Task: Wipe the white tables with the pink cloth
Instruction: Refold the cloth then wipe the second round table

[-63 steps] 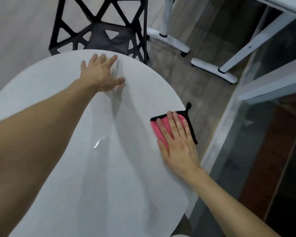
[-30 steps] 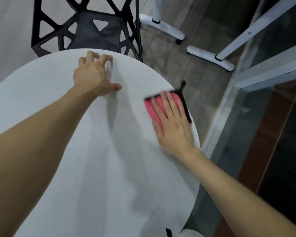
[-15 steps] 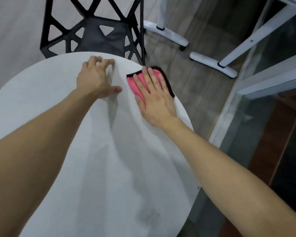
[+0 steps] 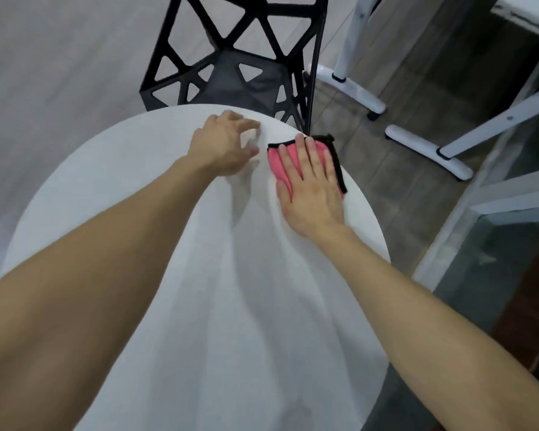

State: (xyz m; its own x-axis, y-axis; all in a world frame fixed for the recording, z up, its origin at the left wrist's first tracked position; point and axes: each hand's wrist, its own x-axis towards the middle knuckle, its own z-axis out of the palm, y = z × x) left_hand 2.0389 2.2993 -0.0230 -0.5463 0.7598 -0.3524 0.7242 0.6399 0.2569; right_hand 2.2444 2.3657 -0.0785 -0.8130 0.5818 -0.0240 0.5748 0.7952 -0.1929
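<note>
A round white table (image 4: 199, 306) fills the lower middle of the head view. My right hand (image 4: 311, 188) lies flat with straight fingers on a folded pink cloth (image 4: 276, 161) with a black hem, pressing it onto the table near the far right rim. My left hand (image 4: 223, 147) rests on the tabletop just left of the cloth, near the far edge, its fingers bent and its fingertips touching the surface. It holds nothing.
A black chair (image 4: 240, 57) with triangular cut-outs stands just beyond the table's far edge. White table legs and feet (image 4: 427, 150) stand on the wooden floor at upper right. A glass panel in a white frame (image 4: 495, 200) runs along the right.
My right hand slid the pink cloth from the right rim along the edge to the far side beside my left hand. My left hand's fingers curled from flat to bent.
</note>
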